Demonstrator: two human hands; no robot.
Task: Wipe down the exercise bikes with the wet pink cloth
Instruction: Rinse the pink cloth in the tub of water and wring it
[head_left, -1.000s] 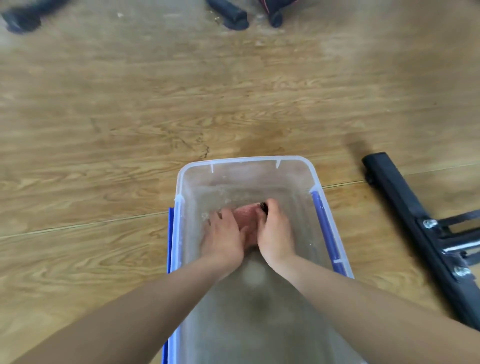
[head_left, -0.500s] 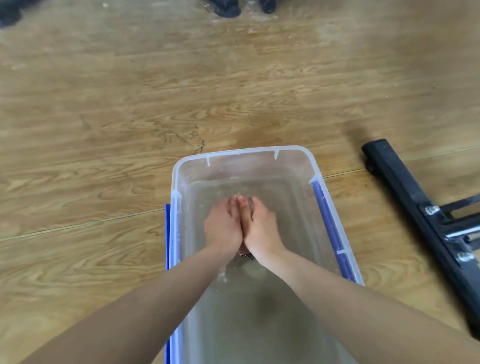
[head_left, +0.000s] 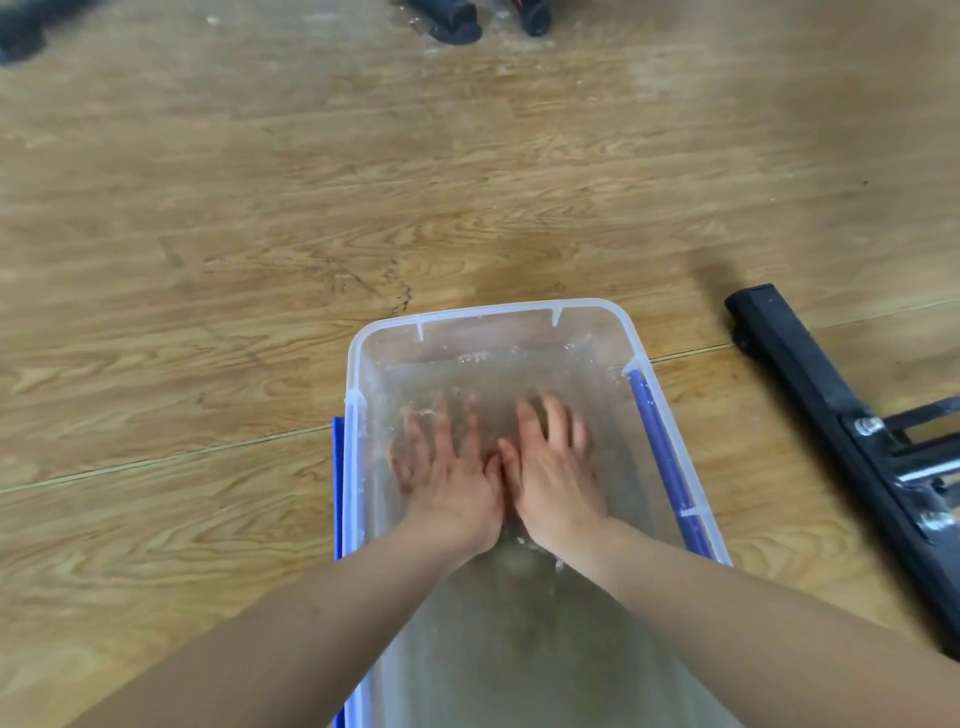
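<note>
A clear plastic tub (head_left: 637, 332) with blue side latches stands on the wooden floor and holds water. Both my hands are in the water, side by side, palms down, fingers spread and straight. My left hand (head_left: 447, 478) lies toward the tub's left wall and my right hand (head_left: 556, 467) just right of it, thumbs nearly touching. The pink cloth is hidden under my hands; only a faint pink tint shows between the blurred fingers. Water ripples and splashes around the fingertips.
A black exercise bike base bar (head_left: 810, 384) with bolts lies on the floor right of the tub. Black equipment feet (head_left: 452, 23) sit at the top edge, and another dark foot (head_left: 21, 31) at the top left. Wooden floor (head_left: 260, 234) surrounds the tub.
My hands held the bunched pink cloth together a second ago, then pressed side by side; now the fingers have spread flat and wide in the water.
</note>
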